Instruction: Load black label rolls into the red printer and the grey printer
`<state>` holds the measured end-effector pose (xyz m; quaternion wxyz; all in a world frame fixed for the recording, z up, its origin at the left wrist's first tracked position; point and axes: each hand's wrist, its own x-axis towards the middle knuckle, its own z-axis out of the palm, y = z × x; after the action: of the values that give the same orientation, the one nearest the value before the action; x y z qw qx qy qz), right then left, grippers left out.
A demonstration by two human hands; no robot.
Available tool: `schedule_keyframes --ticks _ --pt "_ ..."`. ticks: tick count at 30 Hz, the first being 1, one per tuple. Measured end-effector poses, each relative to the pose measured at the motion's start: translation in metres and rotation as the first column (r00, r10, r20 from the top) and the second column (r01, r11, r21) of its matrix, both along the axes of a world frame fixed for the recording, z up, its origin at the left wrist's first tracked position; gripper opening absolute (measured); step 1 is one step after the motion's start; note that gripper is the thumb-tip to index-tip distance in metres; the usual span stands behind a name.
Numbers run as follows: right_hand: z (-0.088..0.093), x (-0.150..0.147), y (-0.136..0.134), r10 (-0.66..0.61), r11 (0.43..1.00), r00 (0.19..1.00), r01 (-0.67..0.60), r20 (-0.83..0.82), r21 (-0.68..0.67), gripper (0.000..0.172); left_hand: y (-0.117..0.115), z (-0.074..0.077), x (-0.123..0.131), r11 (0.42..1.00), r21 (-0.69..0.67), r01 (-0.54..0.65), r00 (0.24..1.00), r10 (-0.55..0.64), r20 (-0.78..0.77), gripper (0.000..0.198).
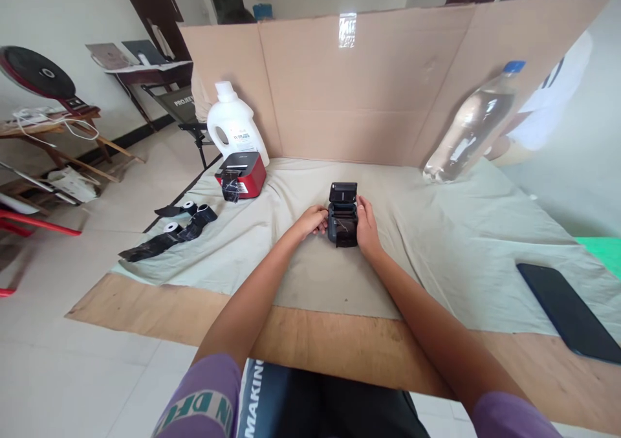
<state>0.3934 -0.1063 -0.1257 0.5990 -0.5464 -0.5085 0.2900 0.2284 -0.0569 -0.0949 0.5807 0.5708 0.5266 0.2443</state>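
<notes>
A small dark portable label printer (331, 231) lies on the cloth in front of me, its lid (343, 193) tipped up at the far side. Black paper (346, 232) sits in its bay and hangs over the near edge. My left hand (312, 222) is at the printer's left side, fingers curled in against it. Along the right side, my right hand (367, 228) grips the body, with its fingers pointing away from me. The fingertips of both hands are partly hidden.
Left on the cloth (291, 276) lie several unrolled black paper rolls (172, 228). Behind them stand a red-and-black printer (251, 182) and a white jug (239, 124). A clear bottle (473, 127) leans against the cardboard screen (349, 95). A phone (567, 308) lies right.
</notes>
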Motion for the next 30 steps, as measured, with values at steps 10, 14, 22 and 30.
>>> schedule_keyframes --ticks 10,14,22,30 --pt "0.003 0.022 0.019 0.108 0.982 0.983 -0.082 0.148 -0.168 0.06 0.0 0.003 -0.001 1.0 -0.009 0.012 1.0 -0.012 0.006 0.003" --pt "0.008 0.033 0.028 0.068 0.994 0.936 -0.032 0.346 -0.108 0.048 0.001 0.001 -0.001 1.0 -0.009 0.017 1.0 -0.016 0.023 0.004" --pt "0.044 0.036 0.069 0.383 0.895 0.552 -0.024 0.741 -0.445 0.027 0.002 0.002 -0.001 1.0 -0.005 0.024 1.0 -0.024 0.016 0.005" --pt "0.085 0.031 0.068 0.486 0.831 0.472 0.01 0.735 -0.556 0.038 0.006 -0.001 -0.002 0.999 -0.028 0.019 1.0 -0.018 0.023 0.006"
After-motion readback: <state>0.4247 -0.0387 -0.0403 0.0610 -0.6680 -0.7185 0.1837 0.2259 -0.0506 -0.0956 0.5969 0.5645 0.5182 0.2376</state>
